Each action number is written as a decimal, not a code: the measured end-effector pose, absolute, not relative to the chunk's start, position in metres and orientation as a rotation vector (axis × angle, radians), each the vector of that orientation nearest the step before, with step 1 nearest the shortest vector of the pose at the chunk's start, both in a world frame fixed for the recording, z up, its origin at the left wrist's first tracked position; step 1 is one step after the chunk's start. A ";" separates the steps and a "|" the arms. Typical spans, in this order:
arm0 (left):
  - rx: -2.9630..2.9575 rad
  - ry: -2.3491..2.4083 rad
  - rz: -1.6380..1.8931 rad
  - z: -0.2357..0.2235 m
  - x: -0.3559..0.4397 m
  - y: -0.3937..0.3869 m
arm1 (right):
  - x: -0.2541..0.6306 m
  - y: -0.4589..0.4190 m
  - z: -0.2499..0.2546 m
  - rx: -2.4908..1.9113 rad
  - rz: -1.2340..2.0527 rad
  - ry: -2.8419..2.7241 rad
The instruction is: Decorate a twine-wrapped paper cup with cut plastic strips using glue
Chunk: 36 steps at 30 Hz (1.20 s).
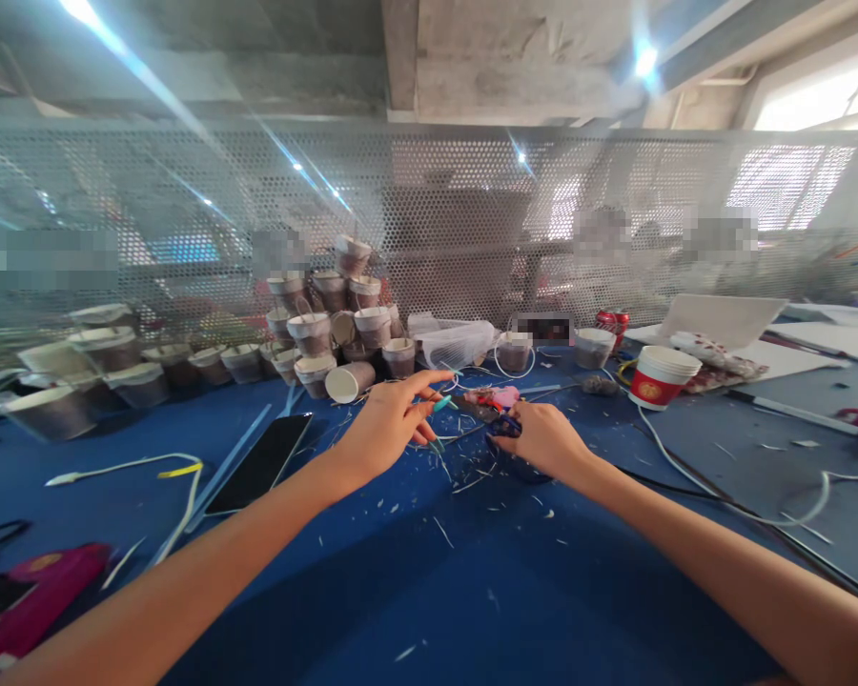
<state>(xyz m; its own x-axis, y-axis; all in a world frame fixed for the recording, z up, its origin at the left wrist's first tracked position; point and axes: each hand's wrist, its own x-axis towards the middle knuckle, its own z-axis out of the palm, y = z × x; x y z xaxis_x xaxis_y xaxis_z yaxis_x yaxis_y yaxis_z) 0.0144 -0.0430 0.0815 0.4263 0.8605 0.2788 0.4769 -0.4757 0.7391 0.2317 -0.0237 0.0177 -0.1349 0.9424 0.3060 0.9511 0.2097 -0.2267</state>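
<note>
My right hand [550, 438] is closed around the dark blue handles of a pair of scissors [482, 410], with the dark blades pointing left. Close to the blade tips is my left hand [390, 424], its fingers curled and the index finger reaching over the thumb. Teal shows at its fingertips, like long nails. Whatever lies between those fingers is too small to make out. Thin white scraps [472, 481] litter the blue tabletop [429, 610] under both hands. A pink and red item [492, 396] lies just behind the scissors.
Stacked, dark-filled cups [311, 333] stand behind on the left. A black phone [261, 465] and magenta tool [43, 605] lie left. On the right are a red-and-white paper cup [662, 378], red cans [611, 327] and cables [693, 472]. A perforated screen [458, 219] spans the back.
</note>
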 end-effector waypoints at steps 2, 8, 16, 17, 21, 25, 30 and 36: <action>2.086 1.063 0.797 0.078 0.014 -0.041 | 0.232 -0.022 0.016 -1.785 -0.060 -2.157; 1.837 0.964 0.648 0.073 0.015 -0.037 | 0.234 -0.022 0.022 -1.766 -0.140 -2.199; 1.576 0.964 0.743 0.060 0.007 -0.019 | 0.232 -0.032 0.030 -1.740 -0.330 -2.326; 1.555 0.958 0.737 0.058 0.006 -0.018 | 0.231 -0.035 0.032 -1.721 -0.359 -2.312; 1.535 0.863 0.746 0.052 0.007 -0.018 | 0.226 -0.048 0.039 -1.390 -0.305 -2.136; 1.605 0.781 0.735 0.049 0.011 -0.021 | 0.217 -0.057 0.030 -1.107 0.137 -1.989; 1.734 0.765 0.731 0.041 0.015 -0.019 | 0.207 -0.052 0.012 -1.264 0.495 -1.961; 2.276 1.046 0.945 0.038 -0.004 -0.002 | 0.205 -0.052 0.015 -1.303 0.585 -1.943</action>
